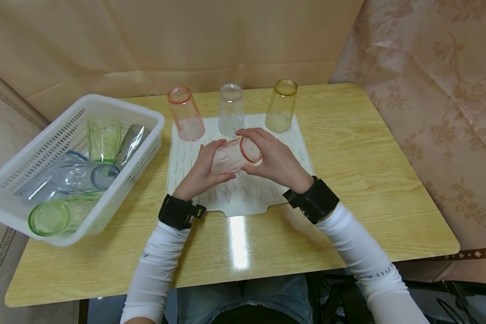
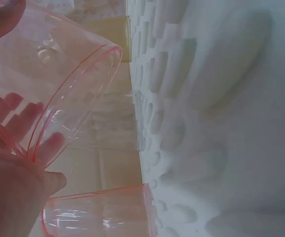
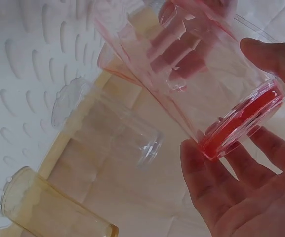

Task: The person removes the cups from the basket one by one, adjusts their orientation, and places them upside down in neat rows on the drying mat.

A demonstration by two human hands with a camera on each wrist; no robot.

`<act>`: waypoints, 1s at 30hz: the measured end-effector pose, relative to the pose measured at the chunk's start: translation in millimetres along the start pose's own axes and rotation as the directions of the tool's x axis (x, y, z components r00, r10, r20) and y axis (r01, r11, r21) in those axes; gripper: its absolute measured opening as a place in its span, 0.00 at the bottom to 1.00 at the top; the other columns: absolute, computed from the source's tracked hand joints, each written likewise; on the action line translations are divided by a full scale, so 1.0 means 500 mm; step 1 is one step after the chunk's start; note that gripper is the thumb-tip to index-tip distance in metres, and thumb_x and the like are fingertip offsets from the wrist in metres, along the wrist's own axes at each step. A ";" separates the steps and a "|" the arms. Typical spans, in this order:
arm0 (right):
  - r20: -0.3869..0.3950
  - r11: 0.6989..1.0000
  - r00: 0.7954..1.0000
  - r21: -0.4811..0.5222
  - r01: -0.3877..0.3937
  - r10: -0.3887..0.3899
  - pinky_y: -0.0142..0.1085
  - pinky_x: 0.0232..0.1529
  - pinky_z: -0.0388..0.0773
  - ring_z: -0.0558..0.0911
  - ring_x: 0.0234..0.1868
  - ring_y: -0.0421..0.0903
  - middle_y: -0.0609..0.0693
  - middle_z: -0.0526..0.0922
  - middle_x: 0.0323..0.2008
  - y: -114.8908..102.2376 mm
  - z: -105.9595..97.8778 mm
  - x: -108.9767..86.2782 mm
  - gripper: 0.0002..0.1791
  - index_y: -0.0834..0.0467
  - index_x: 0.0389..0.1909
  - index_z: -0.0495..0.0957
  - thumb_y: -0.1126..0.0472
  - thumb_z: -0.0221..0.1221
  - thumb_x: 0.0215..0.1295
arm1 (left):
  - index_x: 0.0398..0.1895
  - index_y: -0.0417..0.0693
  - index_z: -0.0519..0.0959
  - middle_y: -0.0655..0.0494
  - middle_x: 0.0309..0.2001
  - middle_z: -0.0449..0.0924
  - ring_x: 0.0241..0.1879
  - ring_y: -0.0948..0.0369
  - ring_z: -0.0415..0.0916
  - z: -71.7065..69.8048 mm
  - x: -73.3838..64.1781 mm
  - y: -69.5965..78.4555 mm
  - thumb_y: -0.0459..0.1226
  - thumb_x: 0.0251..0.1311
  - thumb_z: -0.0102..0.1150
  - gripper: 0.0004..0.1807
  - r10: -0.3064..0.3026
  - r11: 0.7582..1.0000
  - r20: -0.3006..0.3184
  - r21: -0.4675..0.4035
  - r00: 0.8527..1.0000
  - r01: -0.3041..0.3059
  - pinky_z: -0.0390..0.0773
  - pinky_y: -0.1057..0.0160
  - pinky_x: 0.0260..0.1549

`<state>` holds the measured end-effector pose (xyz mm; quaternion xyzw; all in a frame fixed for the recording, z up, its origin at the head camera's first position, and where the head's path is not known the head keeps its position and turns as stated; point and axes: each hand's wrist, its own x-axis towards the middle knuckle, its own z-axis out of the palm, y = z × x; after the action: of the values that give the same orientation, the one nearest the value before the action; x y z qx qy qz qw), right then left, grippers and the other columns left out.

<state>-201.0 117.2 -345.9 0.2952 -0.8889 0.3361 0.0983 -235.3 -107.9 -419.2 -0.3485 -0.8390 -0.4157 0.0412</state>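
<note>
A pink-tinted glass tumbler (image 1: 231,157) lies tilted between my two hands, above the white drying mat (image 1: 243,193). My left hand (image 1: 204,171) holds it near its open rim, with its fingers seen through the clear wall in the left wrist view. Around the thick red base (image 3: 243,118), the fingers and thumb of my right hand (image 1: 277,157) grip the other end. Toward the mat's far edge, three tumblers stand upside down in a row: a pink one (image 1: 186,114), a colourless one (image 1: 231,108) and a yellow one (image 1: 282,108).
A white plastic basket (image 1: 146,153) stands on the left of the wooden table (image 1: 368,180). Inside lie several glasses, among them green ones (image 1: 48,218), a bluish one (image 1: 77,175) and a dark grey one (image 1: 132,144). A beige cloth (image 1: 186,40) hangs behind the table.
</note>
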 end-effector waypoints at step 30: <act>-0.138 0.803 0.958 0.582 -0.126 0.250 0.40 0.66 0.60 0.66 0.66 0.48 0.61 0.68 0.63 -0.054 0.032 -0.033 0.44 0.68 0.66 0.60 0.74 0.71 0.47 | 0.68 0.30 0.52 0.33 0.64 0.61 0.63 0.44 0.60 0.041 -0.006 0.039 0.25 0.46 0.72 0.48 -0.018 0.974 -0.144 -0.227 0.989 -0.016 0.58 0.45 0.63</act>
<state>-171.3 98.3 -349.8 0.1843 -0.7582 0.6222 0.0642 -216.7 -86.6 -420.7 -0.3194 -0.7808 -0.5334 0.0616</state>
